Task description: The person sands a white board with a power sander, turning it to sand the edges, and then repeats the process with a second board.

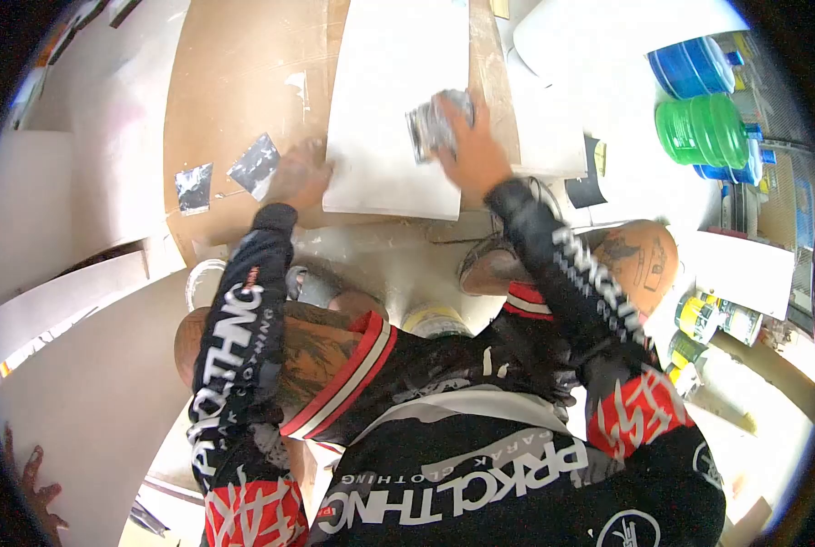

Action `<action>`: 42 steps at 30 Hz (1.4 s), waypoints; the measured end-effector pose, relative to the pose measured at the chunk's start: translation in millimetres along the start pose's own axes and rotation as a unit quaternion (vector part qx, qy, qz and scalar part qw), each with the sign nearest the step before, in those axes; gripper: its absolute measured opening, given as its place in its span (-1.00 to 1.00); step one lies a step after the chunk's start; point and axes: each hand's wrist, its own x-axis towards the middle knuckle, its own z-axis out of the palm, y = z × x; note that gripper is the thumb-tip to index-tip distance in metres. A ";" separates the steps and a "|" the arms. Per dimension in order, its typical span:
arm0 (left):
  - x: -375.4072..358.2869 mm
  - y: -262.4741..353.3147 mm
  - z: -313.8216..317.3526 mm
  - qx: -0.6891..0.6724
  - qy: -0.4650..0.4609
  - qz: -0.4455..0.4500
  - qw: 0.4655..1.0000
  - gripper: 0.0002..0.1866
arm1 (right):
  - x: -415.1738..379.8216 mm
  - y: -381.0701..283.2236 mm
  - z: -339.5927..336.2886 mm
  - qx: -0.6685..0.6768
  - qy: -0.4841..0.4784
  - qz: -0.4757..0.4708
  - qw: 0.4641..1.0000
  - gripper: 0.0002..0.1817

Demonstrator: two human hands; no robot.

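A long white panel (384, 118) lies on a brown cardboard-covered table (243, 73). My right hand (478, 146) is wrapped round a grey, white-dusted sanding block (436, 123) on the panel's right part. My left hand (302, 173) is at the panel's lower left edge, blurred, with its fingers bent; whether it grips the edge cannot be made out. Just left of it lies a dark, white-smeared sheet of sandpaper (255, 166), and farther left a second such sheet (194, 188).
Blue (690, 68) and green (704, 129) water jugs stand at the right. Below them are several paint cans (696, 317). Under the table's front edge, a bucket (433, 321) sits between my legs. Another person's hand (35, 483) shows at the lower left.
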 end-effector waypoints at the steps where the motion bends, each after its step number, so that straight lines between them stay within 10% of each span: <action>1: -0.7 3.9 19.2 -0.136 0.022 -0.098 0.986 -0.52 | -19.1 -9.2 -0.9 0.006 -0.005 -0.004 1.000 -0.13; 13: 42.9 29.4 67.2 -0.269 0.226 -0.195 0.916 -0.15 | 8.9 -13.6 -21.8 -0.007 -0.005 0.079 0.997 -0.13; 37: 40.4 30.9 69.1 -0.249 0.158 -0.220 0.930 -0.15 | 373.2 132.4 -31.5 -0.142 0.146 0.128 0.971 -0.04; 39: 39.9 31.0 67.7 -0.251 0.154 -0.213 0.932 -0.14 | 364.6 64.0 -61.2 -0.446 -0.109 0.069 0.886 -0.40; 42: 40.9 31.9 64.7 -0.255 0.135 -0.225 0.931 -0.14 | 415.2 139.2 -6.8 -0.196 0.152 0.035 0.968 -0.41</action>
